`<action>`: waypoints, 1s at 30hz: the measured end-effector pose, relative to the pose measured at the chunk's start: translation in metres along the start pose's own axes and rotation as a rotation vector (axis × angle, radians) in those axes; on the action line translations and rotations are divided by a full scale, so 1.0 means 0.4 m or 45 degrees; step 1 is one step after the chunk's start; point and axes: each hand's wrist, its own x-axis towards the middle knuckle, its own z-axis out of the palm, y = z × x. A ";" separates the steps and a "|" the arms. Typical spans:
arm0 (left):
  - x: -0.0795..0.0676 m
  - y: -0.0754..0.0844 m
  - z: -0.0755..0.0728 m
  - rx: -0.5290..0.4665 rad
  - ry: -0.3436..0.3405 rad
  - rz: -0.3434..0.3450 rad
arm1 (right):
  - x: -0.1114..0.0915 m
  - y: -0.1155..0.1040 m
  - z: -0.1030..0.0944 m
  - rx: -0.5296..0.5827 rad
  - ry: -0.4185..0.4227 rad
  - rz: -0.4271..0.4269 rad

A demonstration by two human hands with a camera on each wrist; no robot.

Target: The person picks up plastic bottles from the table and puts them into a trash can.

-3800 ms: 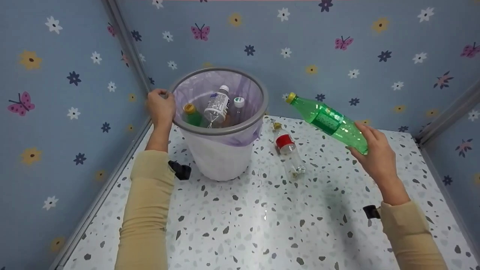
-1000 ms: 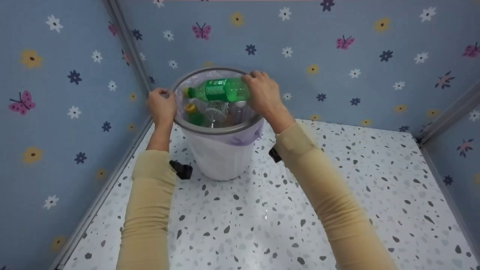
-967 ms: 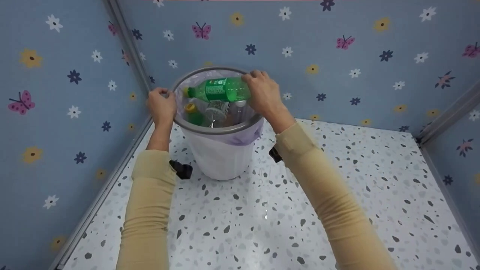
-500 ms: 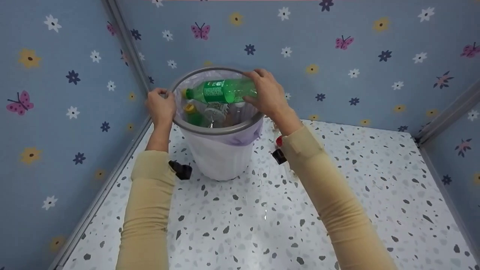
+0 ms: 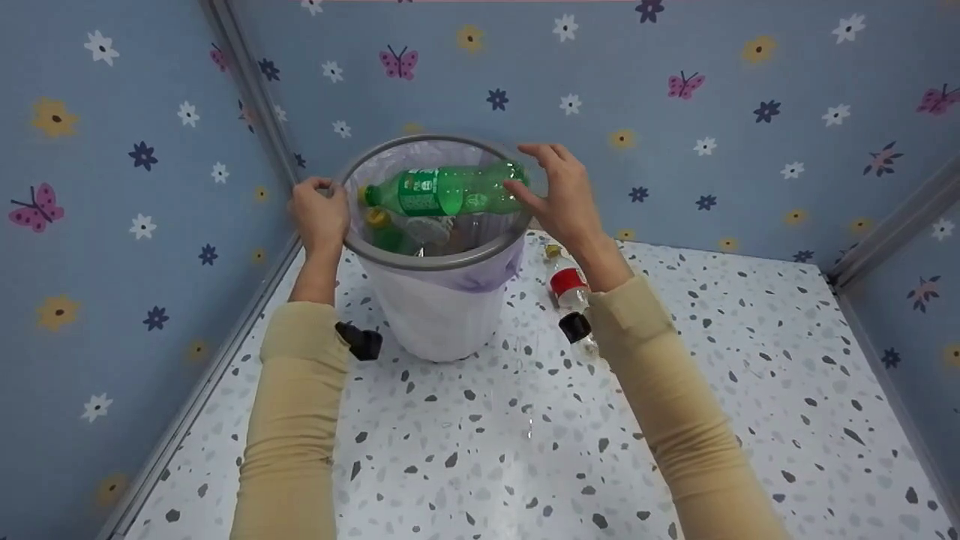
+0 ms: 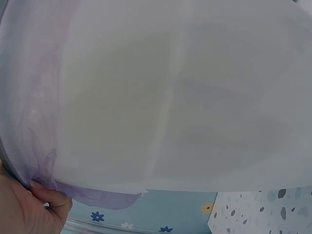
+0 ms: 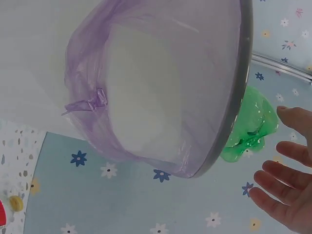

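In the head view a white trash bin (image 5: 442, 322) with a grey rim and a purple liner (image 5: 491, 277) holds several plastic bottles. My left hand (image 5: 321, 217) pinches the liner at the left side of the rim; the left wrist view shows thumb and fingers (image 6: 51, 200) on the purple film. Across the bin's mouth lies a green plastic bottle (image 5: 461, 189), yellow cap to the left, base over the right rim. My right hand (image 5: 562, 195) is beside that base with fingers spread; the right wrist view shows a gap between the fingers and the green base (image 7: 251, 124).
A clear bottle with a red label (image 5: 568, 281) lies on the speckled floor (image 5: 480, 450) right of the bin, partly behind the right wrist. Flowered blue walls (image 5: 675, 112) stand behind and at the sides. A black wrist camera (image 5: 360, 341) shows by the left sleeve.
My right hand carried the green bottle from the right to over the bin, then let go and drew back slightly rightward. The bottle sits a little lower. The left hand stayed at the rim.
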 end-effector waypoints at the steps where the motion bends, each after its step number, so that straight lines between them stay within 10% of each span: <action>1: 0.000 0.000 0.000 -0.001 0.001 0.000 | -0.006 0.006 -0.002 0.017 0.019 0.005; 30: 0.003 -0.001 0.003 0.005 0.015 0.009 | -0.225 0.249 0.052 0.041 0.057 0.313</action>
